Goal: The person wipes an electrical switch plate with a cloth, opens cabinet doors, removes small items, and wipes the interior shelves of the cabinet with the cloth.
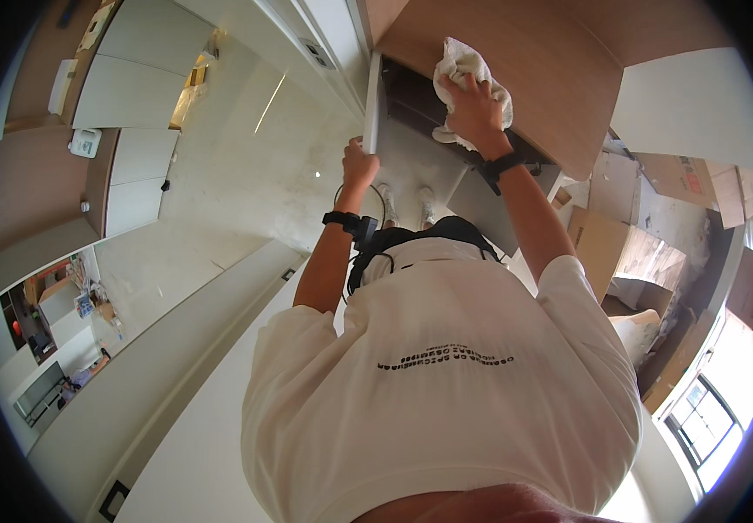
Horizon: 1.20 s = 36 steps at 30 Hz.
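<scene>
A crumpled white cloth (pixel 461 62) lies under my right hand (pixel 477 114), whose fingers are spread over it. Cloth and hand are at the edge of a brown wooden surface (pixel 540 78), partly over the dark opening of a cabinet (pixel 409 98). My left hand (pixel 358 165) grips the edge of a white panel (pixel 373 104), which looks like a cabinet door, left of that opening. Each wrist wears a black band. The fingertips behind the panel are partly hidden.
Cardboard boxes (pixel 595 248) stand on the floor at the right. At the left are pale cabinets (pixel 137 91) with a white jug (pixel 84 142) on their brown top. A low wall (pixel 173 346) runs behind me at the lower left. A person (pixel 82 378) is far off beyond it.
</scene>
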Available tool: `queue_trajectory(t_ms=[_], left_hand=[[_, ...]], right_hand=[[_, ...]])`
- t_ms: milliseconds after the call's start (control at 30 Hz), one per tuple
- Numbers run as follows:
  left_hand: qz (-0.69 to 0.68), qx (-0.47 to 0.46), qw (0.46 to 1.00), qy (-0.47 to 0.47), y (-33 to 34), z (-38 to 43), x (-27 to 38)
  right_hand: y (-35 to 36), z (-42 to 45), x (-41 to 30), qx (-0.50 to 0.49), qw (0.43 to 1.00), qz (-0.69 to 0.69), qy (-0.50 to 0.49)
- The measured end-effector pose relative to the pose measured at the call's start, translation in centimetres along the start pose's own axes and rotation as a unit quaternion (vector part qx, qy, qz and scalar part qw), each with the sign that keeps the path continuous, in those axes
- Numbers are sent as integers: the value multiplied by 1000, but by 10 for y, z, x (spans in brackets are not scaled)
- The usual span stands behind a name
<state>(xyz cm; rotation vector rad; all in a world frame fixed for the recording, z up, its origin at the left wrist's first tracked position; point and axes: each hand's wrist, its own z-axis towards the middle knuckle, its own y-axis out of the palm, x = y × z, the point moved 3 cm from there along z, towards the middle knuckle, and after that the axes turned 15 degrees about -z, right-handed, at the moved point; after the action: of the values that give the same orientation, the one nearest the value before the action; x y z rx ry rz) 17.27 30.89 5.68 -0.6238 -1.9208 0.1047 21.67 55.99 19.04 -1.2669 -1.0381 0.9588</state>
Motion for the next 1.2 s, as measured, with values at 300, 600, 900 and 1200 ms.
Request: queue_trajectory(t_ms=[300,600,900,1200], left_hand=[[153,-45,987,35,-26,2,18],[176,-3,982,71,-50,16,17],[176,-2,981,77,-79,35,10],[143,14,984,105,-80,50,13]], right_hand=[[4,-72,76,-73,988,-20,134],[7,-210,227,-274,875,-28,398],[-35,-182,159,-133,922,-29,363],[63,-106,62,19,983,52,174]])
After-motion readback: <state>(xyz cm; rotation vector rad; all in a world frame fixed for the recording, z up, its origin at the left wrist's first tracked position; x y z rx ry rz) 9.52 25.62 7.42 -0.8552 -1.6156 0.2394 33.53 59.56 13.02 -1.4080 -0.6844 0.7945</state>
